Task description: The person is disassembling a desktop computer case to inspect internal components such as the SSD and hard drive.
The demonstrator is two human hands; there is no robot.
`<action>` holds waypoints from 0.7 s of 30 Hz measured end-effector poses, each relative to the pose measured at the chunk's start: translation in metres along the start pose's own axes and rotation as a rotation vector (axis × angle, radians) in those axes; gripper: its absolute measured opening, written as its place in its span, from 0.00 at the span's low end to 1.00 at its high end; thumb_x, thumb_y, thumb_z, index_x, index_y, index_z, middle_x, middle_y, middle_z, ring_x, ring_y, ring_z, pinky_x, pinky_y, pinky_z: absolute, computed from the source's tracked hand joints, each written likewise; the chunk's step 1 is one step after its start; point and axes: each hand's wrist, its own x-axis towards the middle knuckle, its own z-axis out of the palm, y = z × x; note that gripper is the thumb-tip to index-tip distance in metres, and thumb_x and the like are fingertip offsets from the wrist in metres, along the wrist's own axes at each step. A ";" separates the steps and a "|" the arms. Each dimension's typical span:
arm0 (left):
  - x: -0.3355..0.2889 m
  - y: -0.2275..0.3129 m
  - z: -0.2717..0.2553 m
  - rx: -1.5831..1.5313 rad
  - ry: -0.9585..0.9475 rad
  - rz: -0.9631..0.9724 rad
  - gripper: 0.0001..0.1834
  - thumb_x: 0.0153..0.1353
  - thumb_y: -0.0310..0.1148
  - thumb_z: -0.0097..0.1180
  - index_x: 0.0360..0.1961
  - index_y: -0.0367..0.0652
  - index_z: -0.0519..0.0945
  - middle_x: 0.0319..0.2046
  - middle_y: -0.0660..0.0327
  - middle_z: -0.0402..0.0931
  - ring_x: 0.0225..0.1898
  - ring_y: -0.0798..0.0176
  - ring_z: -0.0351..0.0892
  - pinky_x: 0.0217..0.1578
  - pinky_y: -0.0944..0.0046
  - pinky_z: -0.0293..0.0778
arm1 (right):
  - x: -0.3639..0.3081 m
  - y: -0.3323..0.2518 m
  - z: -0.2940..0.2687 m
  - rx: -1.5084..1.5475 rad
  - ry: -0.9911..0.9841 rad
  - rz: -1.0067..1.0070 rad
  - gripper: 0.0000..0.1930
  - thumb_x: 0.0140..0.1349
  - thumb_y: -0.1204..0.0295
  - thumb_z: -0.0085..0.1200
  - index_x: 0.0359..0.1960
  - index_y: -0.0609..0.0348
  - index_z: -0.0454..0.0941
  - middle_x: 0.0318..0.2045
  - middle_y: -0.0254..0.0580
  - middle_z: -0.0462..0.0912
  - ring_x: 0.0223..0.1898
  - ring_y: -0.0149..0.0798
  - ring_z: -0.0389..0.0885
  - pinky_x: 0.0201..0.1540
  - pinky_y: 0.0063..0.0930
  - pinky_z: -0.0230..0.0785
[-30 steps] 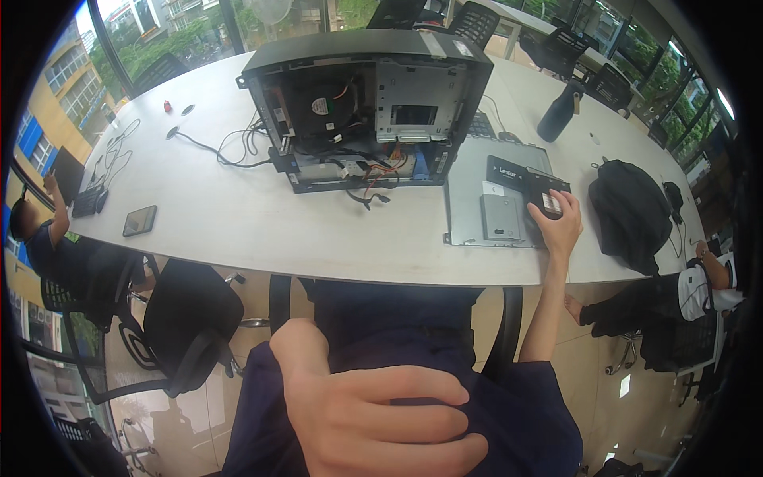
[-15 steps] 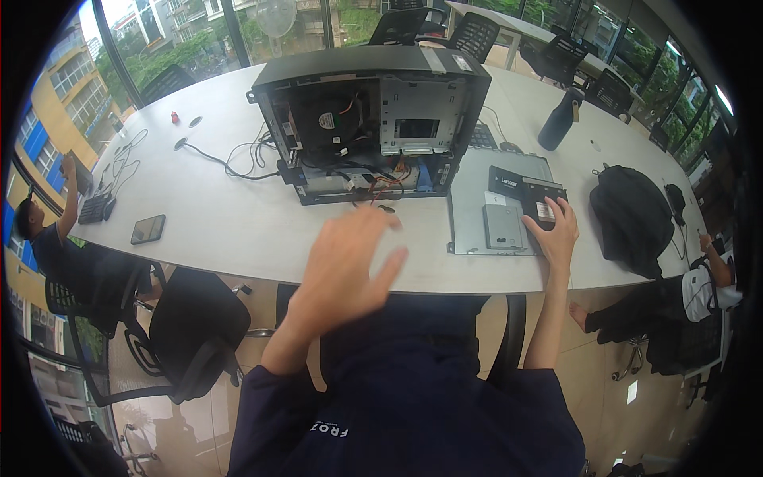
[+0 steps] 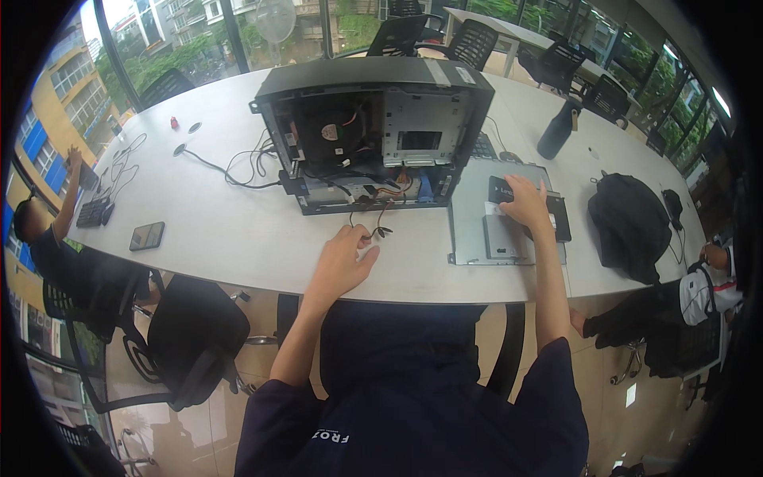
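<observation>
Where the flat black box (image 3: 497,190) lies: on the metal panel (image 3: 469,229) near the counter's (image 3: 238,242) right part, set back from the panel's near edge, just left of the right hand's (image 3: 528,208) fingers.
Box's long axis: roughly left to right, its right end covered.
Right hand: nearer the box; thumb and finger stand apart at its covered end, but whether they grip it I cannot tell.
Silver box (image 3: 502,238): between the black box and the panel's near edge.
Black drive (image 3: 563,224): by the panel's right edge, beyond the wrist.
Left hand (image 3: 342,258): fingers curled beside the loose cable (image 3: 383,232) before the computer case (image 3: 381,131); a pinch cannot be made out.
Since half a second ago: the right hand has shifted left from the drive; the left, then blurred over the counter's near edge, is now at the cable.
</observation>
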 end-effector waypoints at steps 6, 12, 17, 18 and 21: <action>-0.001 0.007 0.008 -0.129 0.106 -0.147 0.12 0.59 0.32 0.65 0.35 0.36 0.76 0.28 0.55 0.75 0.27 0.60 0.73 0.31 0.63 0.71 | 0.019 -0.004 -0.022 -0.046 -0.086 -0.097 0.40 0.38 0.65 0.72 0.61 0.54 0.75 0.50 0.44 0.81 0.57 0.47 0.77 0.73 0.59 0.47; -0.008 -0.016 0.023 -0.536 0.219 -0.212 0.12 0.67 0.34 0.59 0.31 0.36 0.78 0.26 0.61 0.74 0.26 0.68 0.72 0.31 0.68 0.67 | 0.030 -0.015 -0.027 0.161 -0.097 -0.185 0.40 0.36 0.66 0.70 0.59 0.58 0.75 0.52 0.50 0.78 0.55 0.53 0.76 0.59 0.41 0.69; -0.006 -0.004 0.013 -0.909 0.252 -0.206 0.13 0.71 0.29 0.52 0.28 0.34 0.76 0.30 0.62 0.75 0.30 0.70 0.72 0.36 0.70 0.68 | 0.033 -0.008 -0.010 0.300 0.103 -0.296 0.39 0.39 0.70 0.68 0.60 0.62 0.74 0.51 0.51 0.76 0.54 0.53 0.76 0.57 0.38 0.72; -0.007 -0.003 0.014 -0.908 0.252 -0.208 0.13 0.71 0.29 0.52 0.28 0.34 0.76 0.30 0.62 0.75 0.30 0.70 0.72 0.36 0.70 0.68 | 0.034 -0.011 -0.009 0.372 0.172 -0.321 0.38 0.40 0.71 0.67 0.60 0.63 0.74 0.51 0.51 0.75 0.54 0.53 0.76 0.58 0.38 0.71; -0.011 0.002 0.021 -0.661 0.380 -0.254 0.12 0.70 0.32 0.55 0.31 0.35 0.78 0.29 0.63 0.75 0.29 0.71 0.72 0.34 0.69 0.68 | 0.032 -0.025 -0.014 0.424 0.315 -0.336 0.36 0.41 0.73 0.66 0.59 0.65 0.74 0.50 0.50 0.74 0.53 0.52 0.76 0.58 0.36 0.71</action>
